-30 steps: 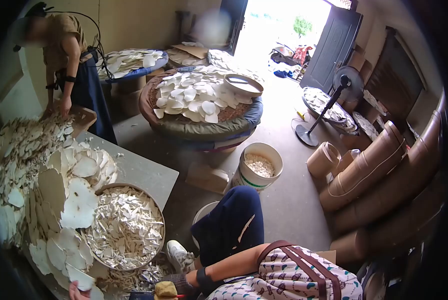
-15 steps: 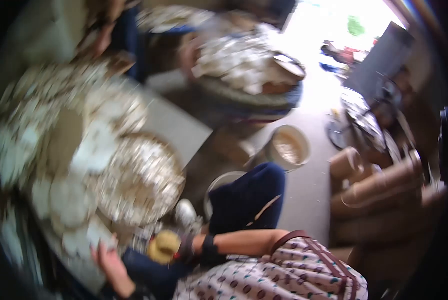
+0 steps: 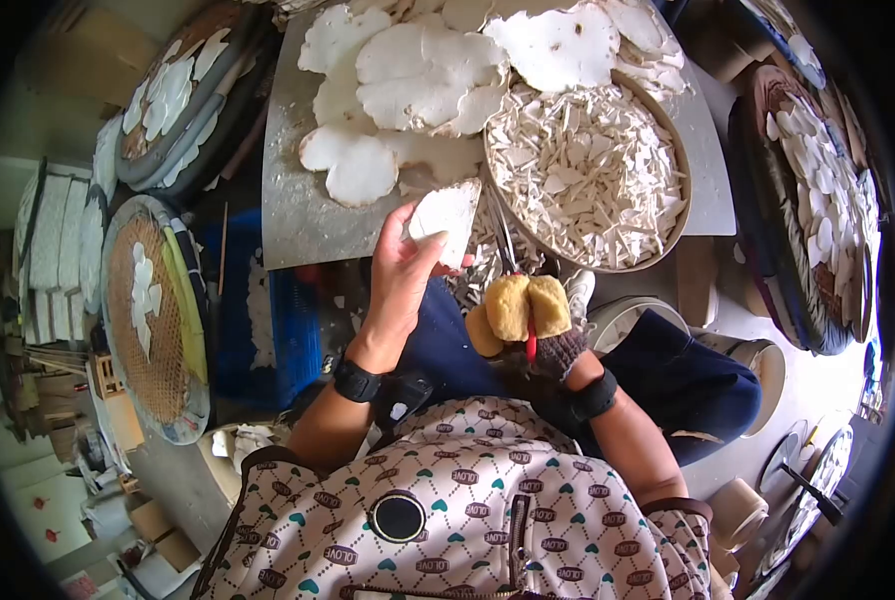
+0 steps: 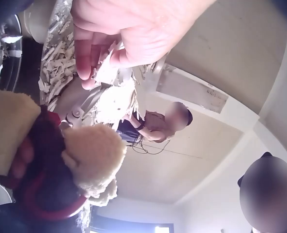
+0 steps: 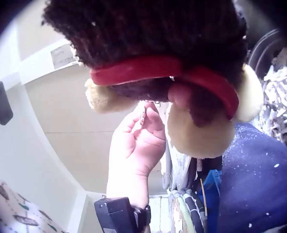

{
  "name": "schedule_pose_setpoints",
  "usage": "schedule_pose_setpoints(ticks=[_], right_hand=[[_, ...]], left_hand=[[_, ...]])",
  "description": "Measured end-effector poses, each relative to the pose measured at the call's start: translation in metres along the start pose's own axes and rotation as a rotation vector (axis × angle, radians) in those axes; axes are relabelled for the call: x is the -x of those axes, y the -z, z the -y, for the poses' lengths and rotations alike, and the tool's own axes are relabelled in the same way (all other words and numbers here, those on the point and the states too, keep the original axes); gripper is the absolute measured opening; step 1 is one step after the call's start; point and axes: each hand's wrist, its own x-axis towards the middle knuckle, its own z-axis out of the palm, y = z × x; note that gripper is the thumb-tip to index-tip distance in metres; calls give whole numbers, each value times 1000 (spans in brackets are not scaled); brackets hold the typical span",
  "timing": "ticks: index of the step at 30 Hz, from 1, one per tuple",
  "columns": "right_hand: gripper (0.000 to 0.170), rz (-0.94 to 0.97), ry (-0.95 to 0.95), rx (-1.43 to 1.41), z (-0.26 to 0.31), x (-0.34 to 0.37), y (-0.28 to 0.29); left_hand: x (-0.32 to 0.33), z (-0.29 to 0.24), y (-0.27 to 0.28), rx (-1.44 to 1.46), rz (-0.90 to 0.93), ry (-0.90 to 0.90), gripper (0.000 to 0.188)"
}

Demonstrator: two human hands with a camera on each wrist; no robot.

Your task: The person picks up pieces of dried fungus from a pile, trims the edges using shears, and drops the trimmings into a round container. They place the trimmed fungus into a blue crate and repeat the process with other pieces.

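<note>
In the head view my left hand (image 3: 398,285) pinches a flat white slice (image 3: 450,218) with a thin brownish edge, thumb on its face. My right hand (image 3: 562,354), in a dark knitted glove, grips scissors (image 3: 506,245) with red handles (image 5: 133,70). Yellow sponge pads (image 3: 512,306) wrap round the grip. The blades point away from me, just right of the slice. In the left wrist view the scissors' pivot (image 4: 75,114) shows beneath my left fingers. A round tray (image 3: 684,190) heaped with cut white strips lies beyond the scissors.
Large white slices (image 3: 428,75) cover part of the grey board (image 3: 293,190). A blue crate (image 3: 303,345) stands left of my legs, a white bucket (image 3: 608,318) to the right. Round drying racks (image 3: 128,310) flank both sides. Another person (image 4: 155,127) stands beyond the board.
The head view has swung left and down onto the board. My left hand has come up from the board's near edge with a slice, beside the scissors in my right hand.
</note>
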Motion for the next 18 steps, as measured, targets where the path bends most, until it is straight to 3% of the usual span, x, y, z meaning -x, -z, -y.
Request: schedule_pose_setpoints(ticks=[3,8,13,16,18], right_hand=[[30,-25,-124,-156,-9,-9,-5],[32,75,215,155,-27,-16,-7],[22,-53,412,424,-18,-28,-14],[19,87,297,200,-3,-28,-14],[21,150,101,-95,23,-22,-18]], left_hand=[[3,0,0,-17,4,4,39],[5,5,-1,-5,22,23,40],[7,7,3,-110,45,19,41],[0,-1,15,-149,107,75,41],[-5,-10,24,-178,162,110,41]])
